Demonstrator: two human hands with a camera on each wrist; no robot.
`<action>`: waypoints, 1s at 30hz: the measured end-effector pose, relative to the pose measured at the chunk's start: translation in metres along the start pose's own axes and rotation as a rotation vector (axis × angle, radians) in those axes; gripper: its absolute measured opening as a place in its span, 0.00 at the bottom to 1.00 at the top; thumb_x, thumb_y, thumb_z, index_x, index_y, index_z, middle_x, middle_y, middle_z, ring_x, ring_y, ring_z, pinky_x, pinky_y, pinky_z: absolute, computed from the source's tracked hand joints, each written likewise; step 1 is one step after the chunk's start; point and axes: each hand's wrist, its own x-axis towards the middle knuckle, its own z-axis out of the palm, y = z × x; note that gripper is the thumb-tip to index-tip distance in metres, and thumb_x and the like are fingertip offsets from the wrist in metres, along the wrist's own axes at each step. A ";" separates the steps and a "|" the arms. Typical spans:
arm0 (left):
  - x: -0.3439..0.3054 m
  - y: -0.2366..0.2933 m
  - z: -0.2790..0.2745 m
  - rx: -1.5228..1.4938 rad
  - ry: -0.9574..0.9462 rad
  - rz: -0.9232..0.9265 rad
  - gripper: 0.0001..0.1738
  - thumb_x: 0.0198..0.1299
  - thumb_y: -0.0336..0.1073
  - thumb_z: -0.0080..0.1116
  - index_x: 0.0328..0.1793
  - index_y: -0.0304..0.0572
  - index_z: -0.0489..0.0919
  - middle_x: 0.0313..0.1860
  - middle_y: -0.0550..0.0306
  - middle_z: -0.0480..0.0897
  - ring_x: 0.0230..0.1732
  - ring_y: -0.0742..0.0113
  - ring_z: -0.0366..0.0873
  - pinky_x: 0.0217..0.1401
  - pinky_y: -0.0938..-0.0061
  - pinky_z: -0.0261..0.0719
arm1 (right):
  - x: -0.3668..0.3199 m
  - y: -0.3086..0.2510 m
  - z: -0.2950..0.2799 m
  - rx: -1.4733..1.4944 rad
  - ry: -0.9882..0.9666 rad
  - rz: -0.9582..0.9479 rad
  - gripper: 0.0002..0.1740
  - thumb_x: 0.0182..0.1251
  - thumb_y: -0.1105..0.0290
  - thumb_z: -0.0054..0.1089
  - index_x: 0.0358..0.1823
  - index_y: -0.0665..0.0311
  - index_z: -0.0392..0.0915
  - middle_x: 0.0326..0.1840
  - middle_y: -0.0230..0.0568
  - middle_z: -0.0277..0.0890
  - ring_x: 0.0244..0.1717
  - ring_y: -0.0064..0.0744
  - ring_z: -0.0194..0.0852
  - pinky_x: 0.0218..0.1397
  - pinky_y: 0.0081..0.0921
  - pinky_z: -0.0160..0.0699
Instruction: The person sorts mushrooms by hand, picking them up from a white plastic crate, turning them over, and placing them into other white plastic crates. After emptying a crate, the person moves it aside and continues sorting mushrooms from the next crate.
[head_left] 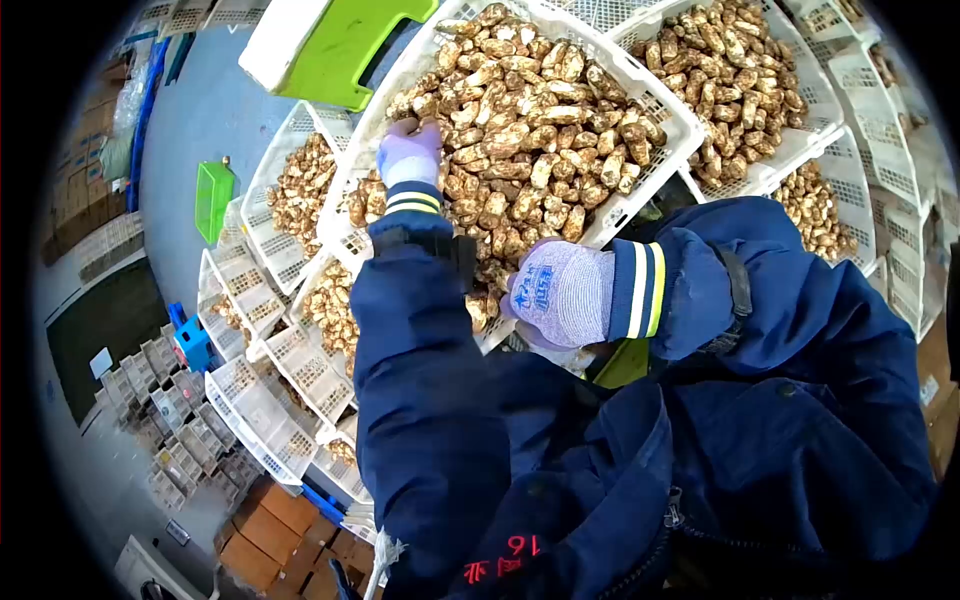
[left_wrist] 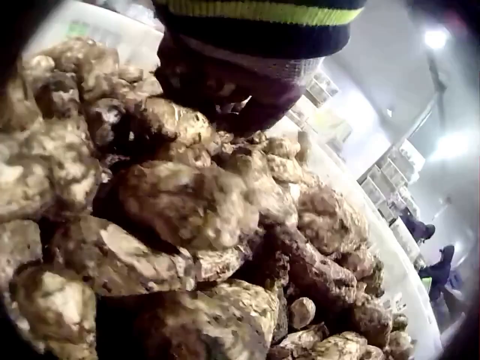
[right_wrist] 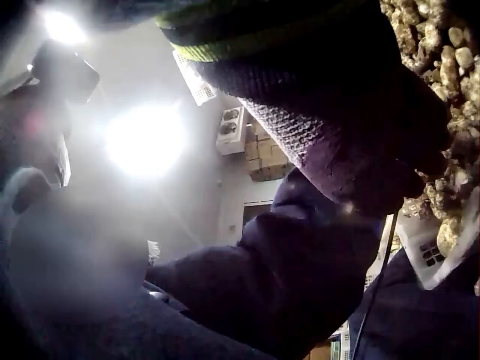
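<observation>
A white perforated crate (head_left: 655,105) is heaped with knobbly, elongated brown-and-cream pieces (head_left: 545,130) that look like dirt-streaked roots. My left hand (head_left: 408,155), in a pale purple glove, reaches to the far left part of the heap. Its fingers (left_wrist: 262,112) bend down among the pieces, where the tips are partly hidden. Near the crate's close edge is my right hand (head_left: 560,295), gloved alike with blue print on its back. In the right wrist view, the right hand's fingers (right_wrist: 405,187) curl inward beside the pieces; I cannot tell whether they hold one.
A second filled crate (head_left: 720,185) stands at the right, with further stacked crates beyond. More white crates (head_left: 262,415) line the left side. A green-and-white stand (head_left: 345,60) is at the top, a green basket (head_left: 212,200) lies on the floor. Cardboard boxes (head_left: 265,535) sit lower left.
</observation>
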 end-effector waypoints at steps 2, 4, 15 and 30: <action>-0.011 -0.004 -0.020 -0.576 -0.164 -0.202 0.20 0.58 0.41 0.66 0.51 0.34 0.84 0.36 0.53 0.86 0.27 0.67 0.81 0.37 0.70 0.84 | 0.000 0.000 0.003 -0.054 0.007 0.010 0.08 0.52 0.62 0.57 0.26 0.58 0.78 0.20 0.38 0.72 0.26 0.44 0.76 0.32 0.37 0.76; -0.015 -0.035 -0.021 -0.744 -0.101 0.002 0.16 0.62 0.36 0.63 0.53 0.38 0.83 0.41 0.52 0.85 0.29 0.66 0.81 0.35 0.73 0.84 | 0.001 0.006 0.006 0.013 -0.073 0.031 0.08 0.54 0.63 0.57 0.26 0.58 0.78 0.20 0.39 0.71 0.26 0.44 0.76 0.32 0.38 0.76; 0.002 0.006 -0.055 -1.144 -0.075 -0.032 0.24 0.66 0.46 0.58 0.64 0.43 0.77 0.43 0.50 0.82 0.29 0.67 0.78 0.26 0.77 0.77 | -0.005 0.005 -0.004 -0.019 -0.081 0.033 0.08 0.49 0.63 0.59 0.29 0.58 0.76 0.20 0.36 0.66 0.25 0.41 0.73 0.31 0.36 0.74; -0.013 0.009 -0.009 -0.559 0.026 0.018 0.25 0.56 0.38 0.65 0.60 0.40 0.80 0.46 0.45 0.85 0.43 0.59 0.83 0.45 0.66 0.82 | -0.007 0.002 -0.018 0.007 -0.126 0.026 0.07 0.50 0.65 0.58 0.27 0.60 0.76 0.19 0.38 0.68 0.24 0.42 0.73 0.30 0.37 0.73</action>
